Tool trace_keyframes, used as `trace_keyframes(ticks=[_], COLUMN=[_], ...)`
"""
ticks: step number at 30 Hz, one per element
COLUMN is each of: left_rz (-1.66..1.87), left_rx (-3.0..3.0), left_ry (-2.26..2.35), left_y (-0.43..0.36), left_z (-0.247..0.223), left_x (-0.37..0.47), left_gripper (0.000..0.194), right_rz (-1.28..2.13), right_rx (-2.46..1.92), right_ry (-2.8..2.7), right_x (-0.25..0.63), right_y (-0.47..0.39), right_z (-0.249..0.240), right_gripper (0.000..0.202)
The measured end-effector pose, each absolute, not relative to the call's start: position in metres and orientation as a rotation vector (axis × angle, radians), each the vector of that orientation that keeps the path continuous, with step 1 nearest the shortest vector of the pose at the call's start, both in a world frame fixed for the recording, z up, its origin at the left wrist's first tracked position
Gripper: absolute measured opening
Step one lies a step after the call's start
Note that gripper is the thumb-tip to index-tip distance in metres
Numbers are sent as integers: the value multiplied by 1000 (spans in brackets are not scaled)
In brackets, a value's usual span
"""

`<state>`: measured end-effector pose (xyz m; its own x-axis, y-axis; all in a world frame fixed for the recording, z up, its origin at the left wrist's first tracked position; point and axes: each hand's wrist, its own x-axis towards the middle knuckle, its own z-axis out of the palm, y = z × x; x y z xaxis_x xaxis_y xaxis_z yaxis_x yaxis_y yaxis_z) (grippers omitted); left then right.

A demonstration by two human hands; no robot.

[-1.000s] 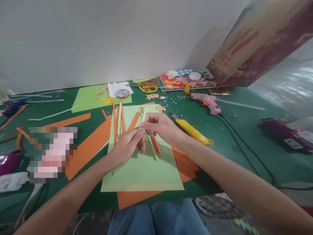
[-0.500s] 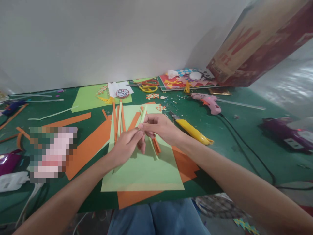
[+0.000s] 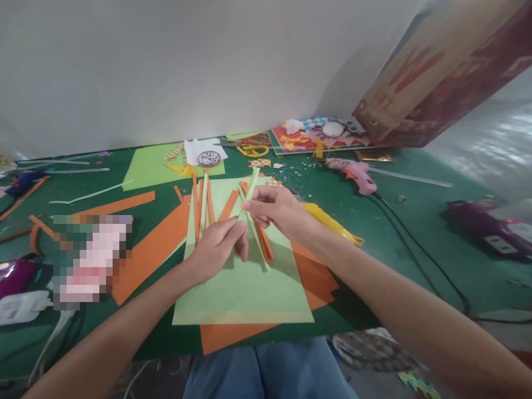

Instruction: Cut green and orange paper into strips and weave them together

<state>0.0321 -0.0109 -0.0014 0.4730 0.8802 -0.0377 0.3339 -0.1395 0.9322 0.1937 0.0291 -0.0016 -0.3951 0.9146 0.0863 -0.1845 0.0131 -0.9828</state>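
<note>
A light green paper strip (image 3: 252, 183) stands between the fingers of my right hand (image 3: 276, 209), its upper end pointing away from me. My left hand (image 3: 220, 241) is just to the left, thumb and forefinger pinched at the strip's lower end. Beneath both hands lies a pale green sheet (image 3: 245, 302) over orange paper (image 3: 316, 277). Folded orange strips (image 3: 210, 197) and a green one rest on the sheet beyond my left hand. More orange strips (image 3: 266, 244) and another green strip lie under my right hand.
A yellow cutter (image 3: 332, 223) and a pink glue gun (image 3: 353, 173) with a black cord lie right. Yellow-handled scissors (image 3: 253, 150) and a craft pile (image 3: 320, 136) are at the back. Left are orange paper (image 3: 153, 244), a white plug (image 3: 25, 307) and a blurred object.
My right hand has moved slightly up and right, away from my left hand, with the green strip. More of the strip now shows. My left hand has barely moved.
</note>
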Motion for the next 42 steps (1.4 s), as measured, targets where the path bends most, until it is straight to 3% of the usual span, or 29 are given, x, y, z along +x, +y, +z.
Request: trace_keyframes(ticks=[42], left_rz=[587], left_rx=[1715], left_ry=[1045], left_y=[-12], left_z=[0], left_x=[33], left_gripper=[35], right_rz=[1510], right_rx=[-877], right_ry=[-1439], right_x=[195], right_y=[29], right_z=[-2], right_gripper=[38])
